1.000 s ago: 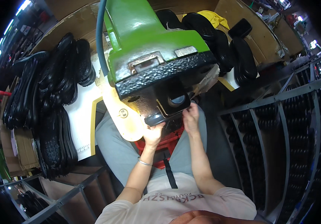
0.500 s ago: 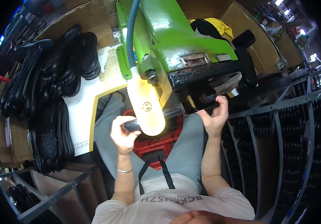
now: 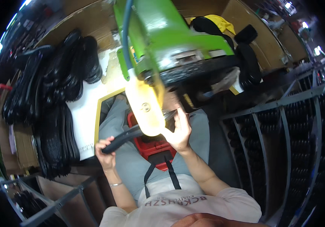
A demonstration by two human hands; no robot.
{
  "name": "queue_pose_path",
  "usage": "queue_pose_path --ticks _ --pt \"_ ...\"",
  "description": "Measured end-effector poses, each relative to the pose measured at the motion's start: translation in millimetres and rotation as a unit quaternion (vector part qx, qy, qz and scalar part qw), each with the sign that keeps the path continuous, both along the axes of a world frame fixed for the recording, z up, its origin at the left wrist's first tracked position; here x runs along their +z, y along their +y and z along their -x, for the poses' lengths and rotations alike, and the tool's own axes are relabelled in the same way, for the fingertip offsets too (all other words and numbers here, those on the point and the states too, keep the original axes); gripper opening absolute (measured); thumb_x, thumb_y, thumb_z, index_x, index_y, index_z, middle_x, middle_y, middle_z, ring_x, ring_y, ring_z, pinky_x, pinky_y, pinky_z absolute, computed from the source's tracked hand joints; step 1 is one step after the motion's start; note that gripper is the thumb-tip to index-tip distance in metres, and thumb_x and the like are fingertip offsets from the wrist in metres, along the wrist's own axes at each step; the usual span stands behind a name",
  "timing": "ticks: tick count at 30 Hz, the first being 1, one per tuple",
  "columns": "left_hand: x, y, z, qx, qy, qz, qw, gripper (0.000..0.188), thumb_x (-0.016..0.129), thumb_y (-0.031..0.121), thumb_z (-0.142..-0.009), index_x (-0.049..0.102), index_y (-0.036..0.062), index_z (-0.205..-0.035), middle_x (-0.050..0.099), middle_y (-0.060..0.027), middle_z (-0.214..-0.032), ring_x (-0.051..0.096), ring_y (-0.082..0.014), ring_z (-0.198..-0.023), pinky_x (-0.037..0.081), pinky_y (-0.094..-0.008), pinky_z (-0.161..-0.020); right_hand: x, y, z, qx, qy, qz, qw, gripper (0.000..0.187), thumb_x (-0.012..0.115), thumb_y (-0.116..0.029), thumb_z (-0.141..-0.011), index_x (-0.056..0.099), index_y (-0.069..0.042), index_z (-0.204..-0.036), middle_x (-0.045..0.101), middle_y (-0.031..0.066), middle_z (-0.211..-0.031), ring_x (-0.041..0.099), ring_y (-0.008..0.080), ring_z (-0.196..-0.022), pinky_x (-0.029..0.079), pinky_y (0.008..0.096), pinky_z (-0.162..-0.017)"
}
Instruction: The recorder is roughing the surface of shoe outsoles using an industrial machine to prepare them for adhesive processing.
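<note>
A black shoe sole [image 3: 123,139] slants in front of the green machine [image 3: 170,38], edge toward me, its middle partly covered by a lit yellow lamp head [image 3: 145,109]. My left hand [image 3: 105,152] is closed round the sole's lower left end. At its other end, my right hand [image 3: 178,130] grips with the thumb below and the fingers raised, just right of the lamp. The black underside of the machine's head [image 3: 204,75] is above and beyond my right hand, and the parts beneath it are dark and blurred.
Stacked black soles [image 3: 52,132] stand on the white, yellow-edged tabletop [image 3: 80,126] at left. More soles fill the metal rack [image 3: 283,132] at right. Beneath the work is a red stool [image 3: 145,147] between my legs. A divided metal cart [image 3: 71,189] is at lower left.
The sole has come away from the machine's working parts and shifted left, tilting down at its left end. My left hand moved left and down; my right hand moved left toward the lamp.
</note>
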State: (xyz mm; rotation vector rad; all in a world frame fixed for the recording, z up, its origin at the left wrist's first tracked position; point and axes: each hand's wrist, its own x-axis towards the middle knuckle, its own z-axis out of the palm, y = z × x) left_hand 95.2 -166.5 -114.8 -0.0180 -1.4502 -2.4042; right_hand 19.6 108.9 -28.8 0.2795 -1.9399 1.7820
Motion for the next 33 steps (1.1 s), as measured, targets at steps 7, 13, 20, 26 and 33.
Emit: queue_pose_path --ticks 7,13,20,26,33 --pt "77.8 125.7 11.1 -0.062 0.200 0.366 0.907 0.023 0.066 -0.008 -0.067 0.059 0.0086 -0.080 0.067 -0.0099 -0.100 0.062 -0.0336 -0.099 0.050 -0.0472 -0.087 29.1 9.5 -63.1 0.118 -0.118 0.279 0.946 0.091 0.058 0.006 -0.086 -0.008 0.001 -0.148 0.020 0.0208 -0.150 0.033 0.0265 -0.135 0.029 0.0370 -0.109" --pt "99.1 204.3 28.6 0.020 0.404 0.347 0.846 0.041 0.069 -0.010 -0.064 0.063 0.0071 -0.100 0.056 -0.0164 -0.111 0.064 -0.0349 -0.091 0.055 -0.0458 -0.084 64.6 94.2 -48.3 -0.021 -0.102 0.176 0.979 0.062 0.048 -0.002 -0.091 0.020 0.010 -0.145 0.034 0.0175 -0.146 0.036 0.0198 -0.132 0.026 0.0293 -0.109" --pt "113.4 162.1 69.6 0.115 0.283 0.524 0.795 0.023 0.067 -0.006 -0.076 0.057 0.0005 -0.096 0.059 -0.0152 -0.105 0.060 -0.0275 -0.086 0.052 -0.0428 -0.083 83.4 241.5 137.5 -0.021 -0.074 0.230 0.970 0.045 0.051 -0.004 -0.092 0.044 0.007 -0.135 0.058 0.0148 -0.126 0.056 0.0184 -0.114 0.041 0.0292 -0.100" --pt "79.2 131.8 96.1 -0.138 -0.059 0.188 0.971 0.014 0.059 0.005 -0.088 0.060 -0.0083 -0.090 0.065 -0.0162 -0.079 0.067 -0.0233 -0.069 0.054 -0.0371 -0.072 46.0 285.1 211.0 -0.148 -0.261 0.042 0.953 0.050 0.052 0.001 -0.079 0.050 0.010 -0.128 0.056 0.0249 -0.127 0.055 0.0290 -0.118 0.040 0.0324 -0.099" --pt "15.3 187.2 70.1 -0.197 -0.063 0.436 0.876 0.016 0.054 0.011 -0.091 0.063 -0.0015 -0.087 0.064 -0.0137 -0.078 0.068 -0.0221 -0.069 0.054 -0.0337 -0.063 28.7 269.7 221.0 -0.141 -0.248 0.035 0.958 0.040 0.060 -0.005 -0.080 0.061 0.005 -0.119 0.064 0.0155 -0.117 0.059 0.0204 -0.109 0.043 0.0298 -0.094"
